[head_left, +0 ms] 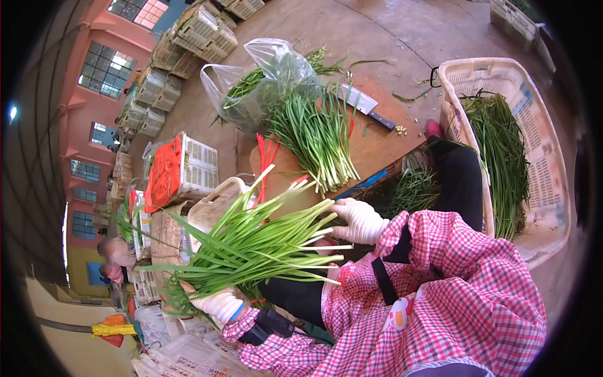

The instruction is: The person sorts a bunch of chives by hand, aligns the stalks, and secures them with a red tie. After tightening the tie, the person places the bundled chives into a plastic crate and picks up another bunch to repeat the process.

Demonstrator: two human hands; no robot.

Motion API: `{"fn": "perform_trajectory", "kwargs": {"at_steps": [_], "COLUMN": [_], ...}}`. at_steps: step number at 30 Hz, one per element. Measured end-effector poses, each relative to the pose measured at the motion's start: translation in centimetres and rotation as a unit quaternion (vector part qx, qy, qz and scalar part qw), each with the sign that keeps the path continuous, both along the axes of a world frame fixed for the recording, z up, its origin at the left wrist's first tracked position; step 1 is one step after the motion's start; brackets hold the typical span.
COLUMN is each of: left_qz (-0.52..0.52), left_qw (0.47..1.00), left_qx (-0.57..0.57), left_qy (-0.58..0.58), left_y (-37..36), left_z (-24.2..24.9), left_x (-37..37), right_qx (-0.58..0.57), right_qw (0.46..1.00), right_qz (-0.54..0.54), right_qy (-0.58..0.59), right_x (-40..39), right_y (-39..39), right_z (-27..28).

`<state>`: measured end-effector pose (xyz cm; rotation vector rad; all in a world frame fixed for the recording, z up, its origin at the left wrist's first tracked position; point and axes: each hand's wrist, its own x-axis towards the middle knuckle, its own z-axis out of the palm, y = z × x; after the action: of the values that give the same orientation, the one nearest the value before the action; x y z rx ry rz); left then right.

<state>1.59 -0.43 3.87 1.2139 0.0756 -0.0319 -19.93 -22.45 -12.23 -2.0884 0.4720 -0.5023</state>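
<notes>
A loose bunch of garlic chives [264,245], with long green leaves and pale stem ends, lies across my hands above my lap. My left hand [217,303], in a white glove, grips the leafy end from below, its fingers mostly hidden by leaves. At the pale stem ends, my white-gloved right hand [359,221] has its fingers curled against several stems. Beyond the bunch, a bundle of garlic chives [317,138] rests on a wooden board [392,147]. A cleaver [363,103] lies beside that bundle, and red ties [266,164] hang at the board's near left edge.
A clear plastic bag [270,81] with greens stands behind the bundle. To the right is a large white crate [553,207] holding long chives [499,157]. Stacked crates [200,34] line the far left, and a red-covered crate [201,166] stands nearer. Another person [116,261] is at left.
</notes>
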Motion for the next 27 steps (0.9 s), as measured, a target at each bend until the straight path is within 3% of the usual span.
{"fn": "perform_trajectory", "kwargs": {"at_steps": [2,3,4,6,8,11,12,15,17,20,22,23,26,27], "left_qz": [-0.076,-0.052,-0.054,-0.026,-0.022,0.019,0.018,0.003,-0.012,-0.019,-0.111,-0.136,-0.169,-0.124], "left_qw": [0.981,0.984,0.984,0.999,0.996,0.989,0.989,0.992,0.989,0.980,0.982,0.973,0.968,0.970], "left_qx": [-0.174,-0.167,-0.166,-0.026,-0.087,-0.141,-0.141,-0.126,-0.148,-0.192,-0.148,-0.183,-0.181,-0.210], "left_qy": [0.041,0.044,0.043,-0.003,0.023,0.031,0.026,0.009,0.026,0.055,-0.038,-0.030,-0.035,-0.001], "left_y": [3.2,3.1,2.1,-0.6,-0.3,-0.6,-0.6,0.4,0.4,0.7,1.7,1.7,0.3,-0.6], "left_z": [-2.5,-2.3,-1.6,0.1,-0.5,-0.7,-0.6,-2.0,-2.4,-4.0,-6.0,-6.4,-5.8,-4.9], "left_x": [2.4,2.1,0.9,-1.7,-1.5,-2.3,-2.4,-2.1,-2.5,-2.3,-1.3,-1.4,-2.4,-3.1], "right_qx": [0.185,0.400,0.510,0.577,0.506,0.488,0.448,0.453,0.509,0.437,0.472,0.500,0.556,0.585], "right_qw": [0.980,0.894,0.833,0.769,0.812,0.839,0.852,0.848,0.838,0.871,0.850,0.827,0.784,0.762], "right_qz": [0.045,0.152,0.194,0.274,0.286,0.216,0.200,0.172,0.077,0.009,-0.034,-0.031,-0.015,0.001], "right_qy": [-0.051,-0.133,-0.095,-0.039,-0.057,-0.103,-0.183,-0.214,-0.181,-0.224,-0.232,-0.254,-0.276,-0.276], "right_x": [0.4,1.2,0.6,1.0,1.7,2.7,5.5,4.5,3.8,3.6,2.8,3.0,2.5,1.9], "right_y": [-0.2,0.1,-0.1,0.4,1.2,2.3,3.5,3.4,3.8,4.3,3.8,4.1,3.6,3.2], "right_z": [-2.4,-4.8,-2.7,-2.2,-2.2,-2.8,-7.3,-5.6,-4.4,-3.8,-3.4,-4.4,-3.4,-1.9]}}
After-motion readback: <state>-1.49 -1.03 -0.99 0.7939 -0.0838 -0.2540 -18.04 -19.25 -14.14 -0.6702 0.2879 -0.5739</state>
